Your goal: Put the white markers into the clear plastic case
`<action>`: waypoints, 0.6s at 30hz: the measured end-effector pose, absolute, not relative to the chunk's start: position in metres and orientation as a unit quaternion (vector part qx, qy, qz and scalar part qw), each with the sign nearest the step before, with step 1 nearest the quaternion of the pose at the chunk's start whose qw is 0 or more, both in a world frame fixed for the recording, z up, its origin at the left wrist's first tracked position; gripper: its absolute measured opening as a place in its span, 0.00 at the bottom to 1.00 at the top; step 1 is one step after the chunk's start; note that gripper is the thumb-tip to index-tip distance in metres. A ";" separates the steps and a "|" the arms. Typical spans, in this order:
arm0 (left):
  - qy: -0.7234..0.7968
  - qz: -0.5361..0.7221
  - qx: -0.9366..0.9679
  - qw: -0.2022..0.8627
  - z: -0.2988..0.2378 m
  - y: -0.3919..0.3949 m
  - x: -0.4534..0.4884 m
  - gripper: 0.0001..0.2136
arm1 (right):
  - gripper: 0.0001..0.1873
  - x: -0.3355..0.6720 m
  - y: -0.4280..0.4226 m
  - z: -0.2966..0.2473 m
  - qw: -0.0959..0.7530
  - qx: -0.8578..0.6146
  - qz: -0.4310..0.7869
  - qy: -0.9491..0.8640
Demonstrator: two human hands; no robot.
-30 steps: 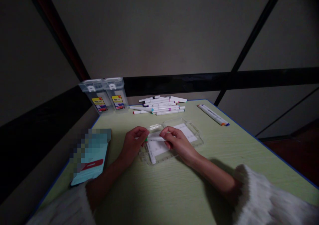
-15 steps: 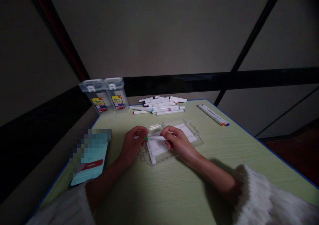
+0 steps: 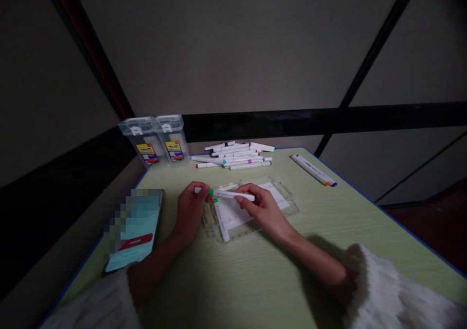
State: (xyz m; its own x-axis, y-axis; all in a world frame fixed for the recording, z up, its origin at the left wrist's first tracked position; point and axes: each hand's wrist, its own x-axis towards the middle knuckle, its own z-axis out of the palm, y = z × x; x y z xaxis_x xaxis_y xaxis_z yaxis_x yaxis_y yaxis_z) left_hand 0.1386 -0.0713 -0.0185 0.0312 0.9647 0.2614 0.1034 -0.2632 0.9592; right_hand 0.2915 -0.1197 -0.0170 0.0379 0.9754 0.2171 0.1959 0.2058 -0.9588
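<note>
A white marker (image 3: 228, 194) with a green band lies nearly level between my two hands. My left hand (image 3: 192, 203) pinches it at the green end, where a white tip pokes out past the fingers. The fingers of my right hand (image 3: 260, 202) close on its other end. Beneath them on the table is an open clear plastic case (image 3: 251, 231) holding a white paper sheet (image 3: 237, 216). Along the case's left side rests a second white marker (image 3: 222, 222) with a green band.
Several white markers (image 3: 237, 156) are heaped at the table's back edge. Two clear lidded boxes (image 3: 174, 142) stand at the back left. A teal packet (image 3: 136, 251), partly blurred out, lies at left. More markers (image 3: 314, 170) lie side by side at the right.
Both hands still grip the marker, which has lifted slightly and tilted, its right end now showing past my right fingers. The second marker's green band has come into view.
</note>
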 end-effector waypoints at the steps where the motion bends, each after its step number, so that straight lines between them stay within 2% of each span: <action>1: 0.453 0.531 0.592 0.402 -0.019 -0.071 0.138 0.07 | 0.07 0.292 -0.121 -0.016 0.504 -0.507 0.347 -0.608; 3: 0.460 0.537 0.587 0.394 -0.019 -0.069 0.137 0.07 | 0.09 0.295 -0.125 -0.015 0.465 -0.509 0.254 -0.679; 7: 0.475 0.560 0.568 0.371 -0.021 -0.066 0.136 0.06 | 0.15 0.298 -0.132 -0.012 0.336 -0.475 0.088 -0.809; 12: 0.480 0.564 0.537 0.403 -0.023 -0.066 0.137 0.10 | 0.16 0.297 -0.136 -0.011 0.243 -0.416 0.040 -0.875; 18: 0.459 0.551 0.559 0.416 -0.022 -0.066 0.139 0.10 | 0.15 0.295 -0.137 -0.010 0.185 -0.362 -0.011 -0.913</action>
